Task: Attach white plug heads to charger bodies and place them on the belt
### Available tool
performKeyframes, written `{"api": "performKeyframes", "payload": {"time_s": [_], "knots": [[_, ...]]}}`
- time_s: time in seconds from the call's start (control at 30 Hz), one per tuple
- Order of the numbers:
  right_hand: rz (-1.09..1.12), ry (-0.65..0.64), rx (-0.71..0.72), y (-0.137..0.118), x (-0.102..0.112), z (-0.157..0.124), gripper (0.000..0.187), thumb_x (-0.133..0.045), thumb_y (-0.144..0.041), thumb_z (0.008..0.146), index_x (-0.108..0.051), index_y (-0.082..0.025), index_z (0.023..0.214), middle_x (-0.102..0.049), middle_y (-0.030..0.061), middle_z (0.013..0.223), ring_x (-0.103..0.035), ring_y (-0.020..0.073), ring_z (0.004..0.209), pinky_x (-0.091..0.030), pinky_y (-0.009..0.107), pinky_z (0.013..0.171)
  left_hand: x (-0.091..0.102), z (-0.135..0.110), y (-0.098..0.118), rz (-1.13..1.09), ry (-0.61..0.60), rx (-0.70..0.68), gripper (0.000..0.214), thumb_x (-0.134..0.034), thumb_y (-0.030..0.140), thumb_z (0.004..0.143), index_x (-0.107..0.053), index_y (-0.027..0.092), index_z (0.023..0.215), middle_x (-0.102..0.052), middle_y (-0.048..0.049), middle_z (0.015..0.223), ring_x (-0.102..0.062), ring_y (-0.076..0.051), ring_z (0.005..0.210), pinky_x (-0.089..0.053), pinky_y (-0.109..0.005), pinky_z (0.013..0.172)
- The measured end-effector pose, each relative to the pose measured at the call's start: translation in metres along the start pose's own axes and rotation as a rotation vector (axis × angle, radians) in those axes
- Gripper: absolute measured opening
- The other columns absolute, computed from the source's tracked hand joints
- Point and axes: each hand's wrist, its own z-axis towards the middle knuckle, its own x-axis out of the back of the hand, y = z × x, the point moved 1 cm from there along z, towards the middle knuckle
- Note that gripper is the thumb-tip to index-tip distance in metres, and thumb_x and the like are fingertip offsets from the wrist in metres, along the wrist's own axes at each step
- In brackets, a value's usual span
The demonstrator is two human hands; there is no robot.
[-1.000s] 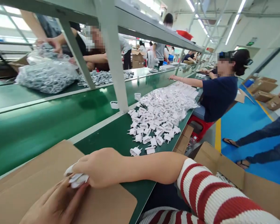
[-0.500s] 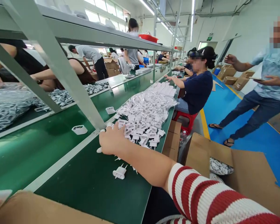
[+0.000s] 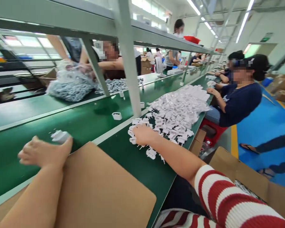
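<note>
My left hand (image 3: 46, 152) is over the green belt at the left, fingers and thumb apart. A white plug adapter (image 3: 61, 136) with pins is by its thumb; blur hides whether they touch. My right hand (image 3: 143, 134) is at the near end of a heap of white plug adapters (image 3: 178, 109), fingers curled round several of them, the tips hidden. A single adapter (image 3: 151, 154) lies just below that hand on the dark green worktop (image 3: 123, 161). Farther up the belt is a white oval adapter housing (image 3: 117, 116).
A cardboard box flap (image 3: 104, 190) stands between my arms. A metal post (image 3: 128, 63) rises beyond my right hand. Another open carton (image 3: 228, 161) is at the lower right. A co-worker in dark blue (image 3: 242, 95) sits by the heap. Across the belt lies a bag of grey parts (image 3: 71, 84).
The view has turned left. My left hand has come fully into sight over the belt, with a plug adapter beside its thumb. My right hand stays at the heap, among adapters.
</note>
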Motion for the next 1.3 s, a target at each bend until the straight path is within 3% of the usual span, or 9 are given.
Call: {"api": "performKeyframes", "payload": {"time_s": [0.07, 0.17, 0.4, 0.57, 0.77, 0.9, 1.1, 1.23, 1.3], "knots": [[-0.016, -0.041, 0.076, -0.013, -0.002, -0.005, 0.043, -0.07, -0.014, 0.086, -0.065, -0.013, 0.128, -0.067, 0.021, 0.134, -0.068, 0.0335, 0.116, -0.058, 0.036, 0.08, -0.005, -0.001, -0.023, -0.086, 0.175, 0.183, 0.089, -0.071, 0.06, 0.077, -0.046, 0.018, 0.151, -0.045, -0.024, 0.157, -0.035, -0.058, 0.145, -0.029, -0.084, 0.11], [-0.025, -0.09, 0.155, -0.025, 0.0, -0.013, 0.048, -0.071, -0.013, 0.083, -0.067, -0.019, 0.13, -0.07, 0.0152, 0.135, -0.072, 0.0282, 0.105, -0.053, 0.031, 0.068, -0.014, -0.003, -0.026, -0.121, 0.249, 0.055, 0.087, -0.074, 0.051, 0.079, -0.047, 0.007, 0.148, -0.041, -0.0261, 0.156, -0.033, -0.051, 0.148, -0.024, -0.069, 0.121], [-0.056, -0.034, 0.163, -0.034, 0.021, -0.018, 0.026, -0.061, -0.018, 0.093, -0.078, -0.022, 0.111, -0.078, 0.0091, 0.118, -0.073, 0.0258, 0.099, -0.05, 0.031, 0.07, -0.018, -0.007, -0.014, -0.151, 0.1, -0.21, 0.055, -0.063, 0.034, 0.093, -0.055, 0.012, 0.143, -0.05, -0.0172, 0.15, -0.035, -0.039, 0.148, -0.025, -0.057, 0.125], [-0.075, 0.065, 0.295, -0.072, 0.002, 0.006, 0.057, -0.057, -0.004, 0.092, -0.06, -0.022, 0.146, -0.067, 0.0129, 0.142, -0.062, 0.0285, 0.129, -0.051, 0.033, 0.088, -0.027, -0.007, -0.01, -0.191, 0.052, -0.226, 0.047, -0.059, 0.029, 0.088, -0.065, 0.018, 0.133, -0.059, -0.0166, 0.143, -0.04, -0.038, 0.144, -0.029, -0.055, 0.125], [-0.093, 0.017, 0.366, -0.085, -0.015, 0.003, 0.039, -0.066, -0.001, 0.083, -0.069, -0.015, 0.12, -0.07, 0.0124, 0.119, -0.068, 0.0247, 0.1, -0.046, 0.031, 0.075, -0.031, -0.005, -0.013, -0.157, 0.017, -0.273, 0.046, -0.056, 0.03, 0.088, -0.066, 0.017, 0.131, -0.063, -0.0165, 0.139, -0.044, -0.037, 0.141, -0.03, -0.052, 0.124], [0.187, 0.078, 0.358, -0.067, -0.012, -0.025, 0.038, -0.067, -0.005, 0.08, -0.065, -0.018, 0.116, -0.06, 0.0078, 0.124, -0.06, 0.0154, 0.079, -0.044, 0.028, 0.065, -0.036, -0.006, -0.016, -0.146, -0.01, -0.29, 0.047, -0.055, 0.034, 0.09, -0.066, 0.016, 0.131, -0.063, -0.0174, 0.138, -0.046, -0.037, 0.14, -0.031, -0.052, 0.124], [0.682, 0.216, 0.383, -0.043, -0.019, -0.026, 0.033, -0.069, -0.001, 0.069, -0.066, -0.019, 0.097, -0.056, 0.0036, 0.11, -0.06, 0.0138, 0.086, -0.052, 0.028, 0.076, -0.055, -0.003, 0.002, -0.097, -0.158, -0.224, 0.067, -0.057, 0.052, 0.092, -0.054, 0.016, 0.149, -0.058, -0.0172, 0.151, -0.042, -0.039, 0.147, -0.03, -0.052, 0.125], [0.919, 0.173, 0.336, -0.032, -0.019, -0.016, 0.046, -0.084, -0.015, 0.062, -0.065, -0.021, 0.104, -0.066, -0.0003, 0.1, -0.062, 0.0155, 0.085, -0.054, 0.03, 0.075, -0.077, 0.011, 0.03, -0.05, -0.296, 0.054, 0.107, -0.079, 0.07, 0.074, -0.046, 0.007, 0.154, -0.049, -0.0277, 0.157, -0.039, -0.05, 0.147, -0.034, -0.058, 0.121], [1.031, 0.115, 0.282, -0.028, -0.017, -0.016, 0.058, -0.089, -0.019, 0.053, -0.066, -0.02, 0.106, -0.067, -0.001, 0.096, -0.062, 0.0154, 0.082, -0.055, 0.03, 0.072, -0.084, 0.017, 0.044, -0.049, -0.313, 0.158, 0.093, -0.082, 0.065, 0.075, -0.057, 0.004, 0.141, -0.058, -0.0307, 0.143, -0.049, -0.05, 0.137, -0.042, -0.059, 0.114]]}}
